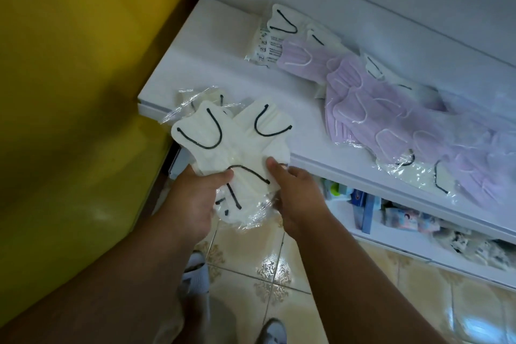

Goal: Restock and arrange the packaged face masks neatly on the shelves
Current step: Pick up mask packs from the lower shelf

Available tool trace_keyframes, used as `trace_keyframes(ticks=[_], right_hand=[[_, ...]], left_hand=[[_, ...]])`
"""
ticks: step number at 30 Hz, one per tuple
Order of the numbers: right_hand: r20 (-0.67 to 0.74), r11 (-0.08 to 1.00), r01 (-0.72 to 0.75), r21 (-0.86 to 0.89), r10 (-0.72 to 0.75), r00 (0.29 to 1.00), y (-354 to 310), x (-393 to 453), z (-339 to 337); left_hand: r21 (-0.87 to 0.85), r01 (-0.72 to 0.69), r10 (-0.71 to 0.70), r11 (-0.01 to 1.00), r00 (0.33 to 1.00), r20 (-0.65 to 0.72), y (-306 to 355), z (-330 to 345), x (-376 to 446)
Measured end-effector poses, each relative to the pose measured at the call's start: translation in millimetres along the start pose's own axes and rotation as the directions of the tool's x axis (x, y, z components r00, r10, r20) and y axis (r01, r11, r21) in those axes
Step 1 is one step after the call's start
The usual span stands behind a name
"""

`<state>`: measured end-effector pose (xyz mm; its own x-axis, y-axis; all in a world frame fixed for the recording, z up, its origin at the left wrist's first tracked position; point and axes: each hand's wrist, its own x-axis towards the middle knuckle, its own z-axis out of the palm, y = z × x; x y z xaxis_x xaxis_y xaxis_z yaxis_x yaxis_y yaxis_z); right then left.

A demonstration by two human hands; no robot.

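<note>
From where I stand, the worry is that fanned bunch of cream masks [234, 148] in clear wrappers: the packs splay out in three directions, the film looks slick, and both hands pinch only the near ends, so one could slide out and drop to the tiled floor [268, 265] before it reaches the shelf [212, 45]. A second risk, as I judge it, is that setting them down in a hurry near the shelf's front left corner would leave them hanging over the edge, where one loose pack [195, 98] already lies partly past the lip. The left hand [195, 201] has its fingers [220, 177] curled over the lower part of the bunch, thumb on top, gripping it from the left; the right hand [296, 193] presses its fingers [272, 165] against the right edge of the same bunch, closed on it rather than spread. So the held packs sit between the two hands, their far ends reaching over the shelf's front edge while the near ends hang above the floor. Farther right along the shelf, the purple masks [371, 109] lie in an overlapping, untidy row mixed with more cream packs [282, 19], well apart from the hands and plainly not yet straightened.
</note>
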<state>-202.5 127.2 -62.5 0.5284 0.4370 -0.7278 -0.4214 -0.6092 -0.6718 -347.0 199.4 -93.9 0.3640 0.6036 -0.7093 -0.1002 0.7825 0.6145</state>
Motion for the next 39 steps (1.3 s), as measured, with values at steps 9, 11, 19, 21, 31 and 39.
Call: trace_keyframes(ticks=[9, 11, 19, 21, 31, 39], right_hand=[[0.469, 0.97, -0.054, 0.236, -0.065, 0.881, -2, -112, -96], [0.47, 0.974, 0.014, 0.227, -0.122, 0.874, 2, -146, -130], [0.231, 0.9, 0.279, 0.335, -0.366, 0.901, -10, -273, -262], [0.222, 0.862, 0.374, 0.343, -0.461, 0.859, -21, -304, -283], [0.043, 0.639, 0.611, 0.467, -0.707, 0.706, -96, -423, -321], [-0.043, 0.418, 0.798, 0.434, -0.875, 0.482, -179, -488, -292]], left_hand=[[0.305, -0.193, 0.173, 0.933, 0.981, 0.09, -24, 36, -144], [0.32, -0.194, 0.153, 0.927, 0.977, 0.149, -39, 56, -180], [0.159, -0.227, 0.198, 0.961, 0.963, 0.182, -57, 171, -334], [0.218, -0.357, 0.313, 0.908, 0.926, 0.211, -51, 192, -368], [0.099, -0.633, 0.583, 0.767, 0.754, 0.301, 13, 262, -493], [0.038, -0.81, 0.739, 0.585, 0.552, 0.386, 103, 275, -535]])
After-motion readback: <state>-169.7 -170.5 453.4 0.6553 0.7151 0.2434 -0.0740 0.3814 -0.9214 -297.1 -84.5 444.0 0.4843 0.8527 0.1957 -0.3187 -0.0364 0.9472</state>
